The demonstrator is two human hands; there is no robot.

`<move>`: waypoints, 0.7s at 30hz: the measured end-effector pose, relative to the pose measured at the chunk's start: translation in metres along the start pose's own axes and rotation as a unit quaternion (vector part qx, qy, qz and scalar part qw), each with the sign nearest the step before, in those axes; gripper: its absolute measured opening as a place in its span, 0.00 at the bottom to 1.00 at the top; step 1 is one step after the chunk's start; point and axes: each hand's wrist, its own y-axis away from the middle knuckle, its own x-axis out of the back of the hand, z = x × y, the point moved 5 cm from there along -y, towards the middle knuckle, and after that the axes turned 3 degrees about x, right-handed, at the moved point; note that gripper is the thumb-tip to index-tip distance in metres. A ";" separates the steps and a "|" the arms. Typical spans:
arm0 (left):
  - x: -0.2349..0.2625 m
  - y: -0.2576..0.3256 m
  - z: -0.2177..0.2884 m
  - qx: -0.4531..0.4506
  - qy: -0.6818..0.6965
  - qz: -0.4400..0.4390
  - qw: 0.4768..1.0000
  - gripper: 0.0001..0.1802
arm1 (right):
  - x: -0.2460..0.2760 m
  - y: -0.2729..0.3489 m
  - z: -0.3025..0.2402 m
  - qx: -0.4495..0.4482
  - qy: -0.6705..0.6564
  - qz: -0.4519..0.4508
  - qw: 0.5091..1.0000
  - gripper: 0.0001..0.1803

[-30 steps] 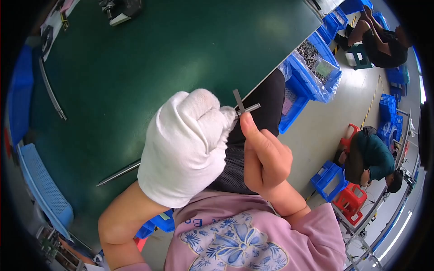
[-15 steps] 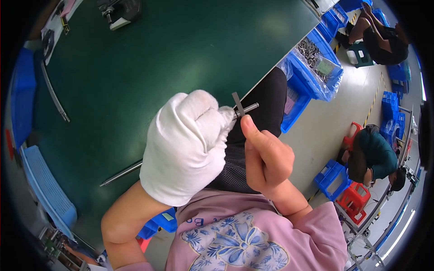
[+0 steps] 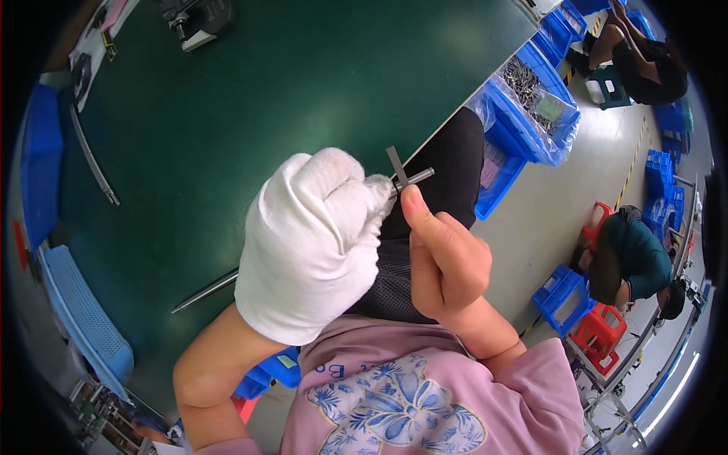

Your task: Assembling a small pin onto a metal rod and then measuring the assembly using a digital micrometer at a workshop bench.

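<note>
Little has shifted: the white-gloved left hand [image 3: 315,243] stays fisted, apparently around the small grey metal cross-shaped piece [image 3: 402,177]; the bare right hand's [image 3: 444,262] grip stays pinching it.

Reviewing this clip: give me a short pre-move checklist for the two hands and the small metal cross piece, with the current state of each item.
1. Gloved left hand closed around one end of the small metal cross piece: ok.
2. Bare right hand thumb tip pressed against the piece from below: ok.
3. Piece held clear of the green table, over the lap: ok.
4. Right hand gloved like the left: not ok.
5. Long metal rod lying flat on the table edge, untouched: ok.
6. How much of the piece sits inside the left grip: cannot tell, the glove hides it.
</note>
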 end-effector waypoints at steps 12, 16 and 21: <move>-0.002 -0.002 0.001 0.016 0.040 0.009 0.999 0.12 | 0.004 -0.005 0.001 -0.016 -0.002 -0.006 1.000 0.29; -0.002 0.001 0.001 0.012 0.017 -0.001 1.000 0.07 | 0.005 -0.009 -0.003 0.000 0.007 -0.011 1.000 0.29; -0.002 0.001 0.000 -0.001 0.005 -0.001 1.000 0.08 | 0.002 -0.017 0.000 0.016 0.008 -0.006 1.000 0.29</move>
